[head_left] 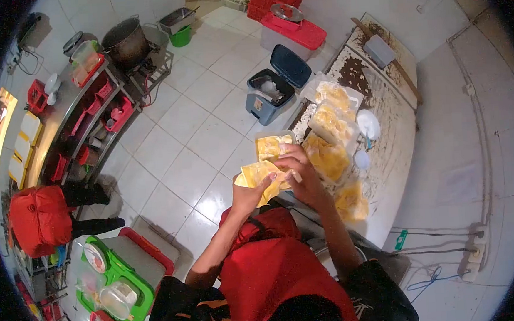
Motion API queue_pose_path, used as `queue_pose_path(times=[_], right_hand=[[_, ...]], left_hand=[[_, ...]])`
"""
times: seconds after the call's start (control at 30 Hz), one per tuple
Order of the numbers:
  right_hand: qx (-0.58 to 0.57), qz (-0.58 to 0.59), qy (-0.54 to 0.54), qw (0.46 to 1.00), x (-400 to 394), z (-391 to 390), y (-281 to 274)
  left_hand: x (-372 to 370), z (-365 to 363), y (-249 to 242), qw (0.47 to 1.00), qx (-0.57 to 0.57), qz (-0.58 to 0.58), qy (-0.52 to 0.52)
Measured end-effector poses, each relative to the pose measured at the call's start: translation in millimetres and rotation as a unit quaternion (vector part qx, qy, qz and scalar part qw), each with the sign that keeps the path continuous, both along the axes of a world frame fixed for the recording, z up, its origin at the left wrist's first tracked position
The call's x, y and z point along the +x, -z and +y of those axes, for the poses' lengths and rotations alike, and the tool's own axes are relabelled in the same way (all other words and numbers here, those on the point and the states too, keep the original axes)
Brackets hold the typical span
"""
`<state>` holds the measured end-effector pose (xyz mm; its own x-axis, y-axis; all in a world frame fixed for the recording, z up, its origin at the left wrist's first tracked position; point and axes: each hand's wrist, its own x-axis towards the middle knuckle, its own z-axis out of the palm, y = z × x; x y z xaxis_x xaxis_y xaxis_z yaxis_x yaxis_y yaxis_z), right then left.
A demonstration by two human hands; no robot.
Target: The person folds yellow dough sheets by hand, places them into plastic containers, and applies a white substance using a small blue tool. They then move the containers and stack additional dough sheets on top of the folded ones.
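A floppy sheaf of yellow dough wrappers [258,173] is held up in front of my body. My left hand [250,195] grips it at the lower left, thumb on top. My right hand [300,172] has its fingers closed at the right edge of the same wrappers; the exact fingertip contact is partly hidden. Just beyond my hands is a clear plastic tub [260,138] with floured yellow wrappers inside. Right of my right hand, more yellow dough wrappers [325,157] lie in a container on the table, and a loose pile of wrappers [352,203] sits nearer me.
On the floured table [387,123] are more wrapper containers [353,97], a white bowl [368,123] and a small white lid [362,160]. A blue-grey bin [269,95] stands open beyond it. A person in red [40,221] works at the left; a green-lidded box [142,309] is lower left.
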<state>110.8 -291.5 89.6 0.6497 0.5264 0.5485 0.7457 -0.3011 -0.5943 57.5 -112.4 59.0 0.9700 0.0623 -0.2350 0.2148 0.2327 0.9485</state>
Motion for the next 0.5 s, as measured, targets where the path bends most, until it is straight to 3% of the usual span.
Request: queue_pose_path(times=[0.03, 0.1, 0.23, 0.3, 0.33, 0.4, 0.5], right_hand=[[0.000, 0.000, -0.001, 1.000, -2.5, -0.5, -3.5], [0.000, 0.191, 0.017, 0.981, -13.4, -0.4, -13.3], [0.017, 0.208, 0.085, 0.974, -25.7, 8.5, 2.2], [-0.028, 0.311, 0.186, 0.932, -33.2, 10.7, 1.4], [-0.029, 0.317, 0.186, 0.929, -34.2, 9.2, 15.8], [0.178, 0.373, 0.157, 0.897, -35.4, 9.1, 44.4], [0.246, 0.381, 0.152, 0.879, -42.4, 12.6, 49.8]], left_hand=[[0.3, 0.7, 1.0, 1.000, 0.000, 0.000, -0.001], [-0.8, 2.1, 4.2, 1.000, -0.005, 0.001, -0.003], [0.3, 0.0, 18.1, 0.993, -0.113, 0.013, -0.020], [0.0, -1.3, 17.7, 0.979, -0.173, 0.093, -0.059], [0.5, 0.2, 15.7, 0.978, -0.172, 0.100, -0.060], [-0.5, 2.1, 13.9, 0.933, -0.305, 0.182, -0.053], [-8.9, -1.3, 33.5, 0.929, -0.326, 0.174, -0.010]])
